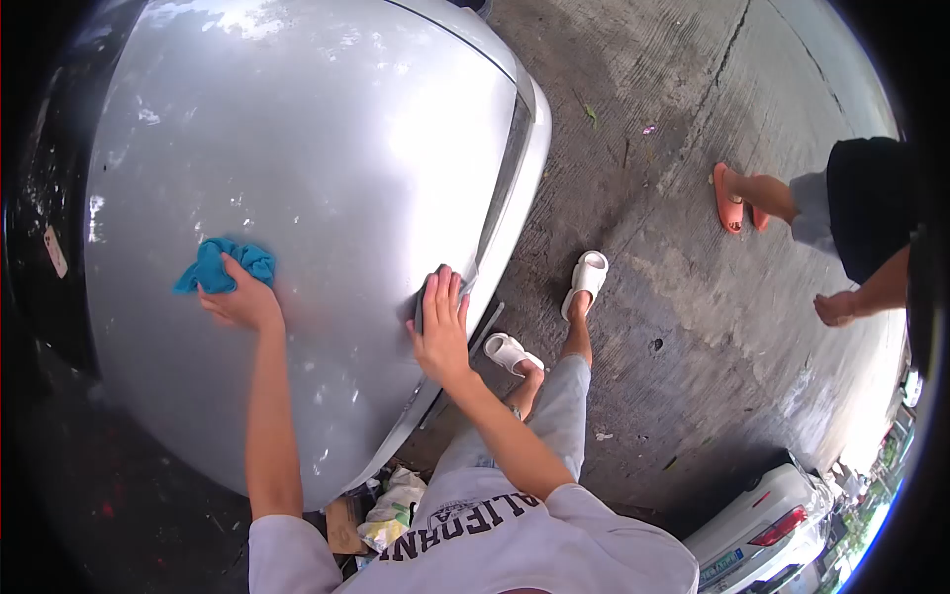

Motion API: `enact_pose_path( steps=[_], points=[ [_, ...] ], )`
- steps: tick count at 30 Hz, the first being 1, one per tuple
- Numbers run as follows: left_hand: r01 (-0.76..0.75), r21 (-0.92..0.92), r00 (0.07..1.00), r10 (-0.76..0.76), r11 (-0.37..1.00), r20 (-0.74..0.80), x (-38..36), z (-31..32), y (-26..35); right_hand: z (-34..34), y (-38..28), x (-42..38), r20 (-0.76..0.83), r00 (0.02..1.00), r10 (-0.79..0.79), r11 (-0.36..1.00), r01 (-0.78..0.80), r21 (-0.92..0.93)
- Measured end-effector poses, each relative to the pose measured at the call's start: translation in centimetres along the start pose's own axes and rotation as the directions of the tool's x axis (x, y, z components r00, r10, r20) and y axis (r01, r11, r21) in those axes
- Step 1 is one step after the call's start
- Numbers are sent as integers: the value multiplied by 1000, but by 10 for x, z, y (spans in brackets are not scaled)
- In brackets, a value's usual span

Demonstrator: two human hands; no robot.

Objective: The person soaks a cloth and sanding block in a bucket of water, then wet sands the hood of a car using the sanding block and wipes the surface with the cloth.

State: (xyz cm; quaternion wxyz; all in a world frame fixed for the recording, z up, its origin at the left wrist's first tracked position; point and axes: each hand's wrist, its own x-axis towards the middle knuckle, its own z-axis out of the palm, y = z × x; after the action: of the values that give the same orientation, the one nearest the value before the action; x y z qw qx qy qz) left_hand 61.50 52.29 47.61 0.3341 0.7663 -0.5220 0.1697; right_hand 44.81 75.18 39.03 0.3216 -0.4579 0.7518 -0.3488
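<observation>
the left hand (pixel 237 300) is closed on a bunched blue cloth (pixel 224 264), pressing it flat against the silver car panel (pixel 327 148) on the near-left part of the curved surface. to wipe well here, i judge the cloth should be spread wider under the palm rather than kept in a wad, so more of it meets the paint, and strokes should overlap and run along the curve. pale specks and smears show on the panel between the two hands, so that middle band seems to need passes. the right hand (pixel 440 322) lies with fingers stretched out over a dark grey cloth (pixel 426 297), only partly seen beneath them, right at the panel's edge by the trim seam (pixel 505 188); pressure there should stay light and follow the seam, so dirt is not pushed into the gap. further right, the person's feet in white slides (pixel 588 280) stand on wet concrete (pixel 673 297), where footing may be slippery when leaning in. another person in orange slides (pixel 730 201) stands well apart at the far right.
</observation>
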Motion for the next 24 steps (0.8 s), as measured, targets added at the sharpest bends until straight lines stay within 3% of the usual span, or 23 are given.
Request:
enact_pose_path(
  steps=[1, 2, 5, 7, 9, 10, 12, 13, 14, 15, 17, 19, 21, 23, 24],
  points=[
    [11, 0, 1000, -11, 1000, -13, 1, 1, 1, -1, 0, -2, 19, 1000, -8, 999, 9, -37],
    [-10, 8, 1000, 10, 1000, -13, 3, 3, 0, -1, 16, 22, -60, 995, -84, 995, 80, -57],
    [-17, 11, 999, 17, 1000, 31, 2, -2, -3, -89, 21, 185, -357, 905, -230, 964, 160, -214],
    [18, -18, 998, -17, 1000, 61, 0, 2, -1, -114, 15, 260, -451, 839, -305, 920, 138, -367],
    [9, -66, 1000, -9, 998, 7, 0, 0, -1, -90, -5, 219, -446, 843, -300, 935, 167, -313],
    [27, -69, 1000, -27, 997, 10, 0, -3, -3, -71, -14, 167, -335, 905, -261, 960, 206, -191],
    [-23, -10, 999, 23, 1000, 42, 0, 2, -4, -10, -4, 48, -21, 977, -212, 962, 205, -179],
    [4, -8, 999, -4, 1000, 36, -3, -1, -7, 5, 3, 8, 37, 979, -200, 974, 203, -105],
    [-14, -32, 1000, 14, 999, -6, -4, 2, -5, -7, 3, 10, 119, 975, -189, 962, 208, -178],
    [-42, -52, 998, 40, 998, -43, -5, 4, -3, -16, 7, 38, 40, 975, -217, 940, 220, -261],
    [-27, -49, 1000, 27, 998, 3, -5, 0, 5, -71, 10, 157, -251, 953, -171, 960, 104, -259],
    [-34, -14, 998, 35, 999, 56, 0, -4, -1, -119, 17, 255, -380, 922, -66, 988, 7, -155],
    [-51, -27, 997, 52, 998, 48, -3, -3, 1, -109, 17, 241, -377, 924, -60, 985, -6, -171],
    [-25, -36, 999, 26, 999, 31, -8, 2, -1, -60, 10, 141, -338, 936, -97, 988, 49, -149],
    [-1, -30, 1000, 1, 1000, -20, -4, 4, -3, -29, 3, 77, -224, 973, -52, 994, 30, -103]
  ],
)
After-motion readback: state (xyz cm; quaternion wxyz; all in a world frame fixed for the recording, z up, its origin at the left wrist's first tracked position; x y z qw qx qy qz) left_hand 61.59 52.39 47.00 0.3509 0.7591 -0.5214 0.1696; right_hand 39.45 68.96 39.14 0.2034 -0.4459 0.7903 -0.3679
